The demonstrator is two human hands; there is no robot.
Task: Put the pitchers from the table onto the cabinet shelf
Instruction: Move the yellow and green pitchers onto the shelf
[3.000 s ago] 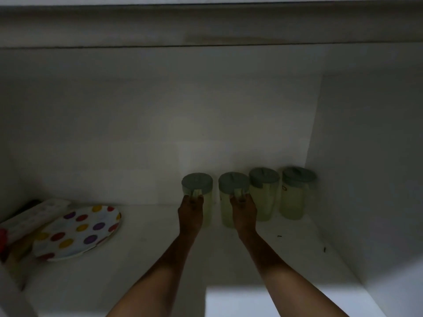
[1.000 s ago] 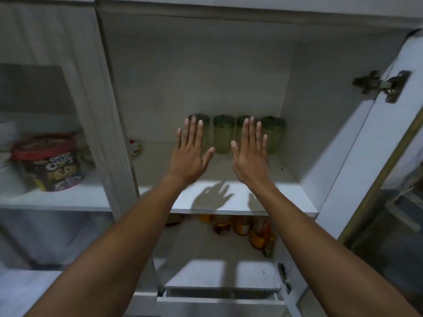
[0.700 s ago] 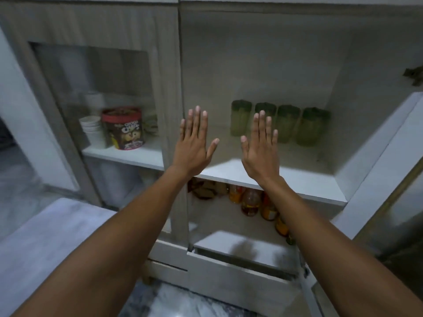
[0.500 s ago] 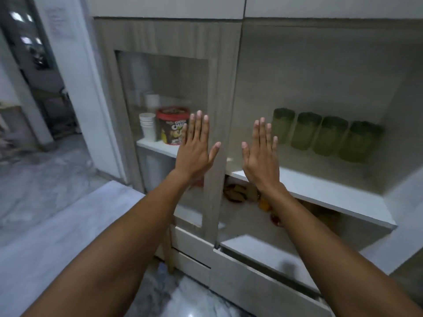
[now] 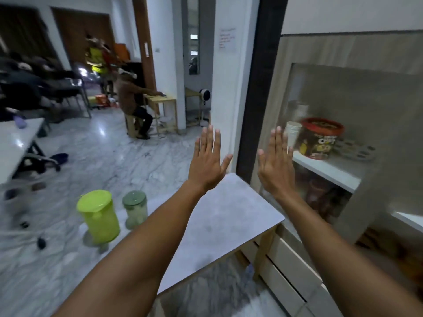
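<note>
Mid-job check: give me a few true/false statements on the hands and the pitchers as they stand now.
1. The left hand and the right hand are both open and hold nothing. True.
2. Only one pitcher is in view. False: there are two, a bright lime-green plastic pitcher and a smaller pale green pitcher with a dark green lid.
3. The lime-green pitcher lies on its side. False: it stands upright, lid on.
4. The red-lidded cereal tub sits on a white shelf. True.
</note>
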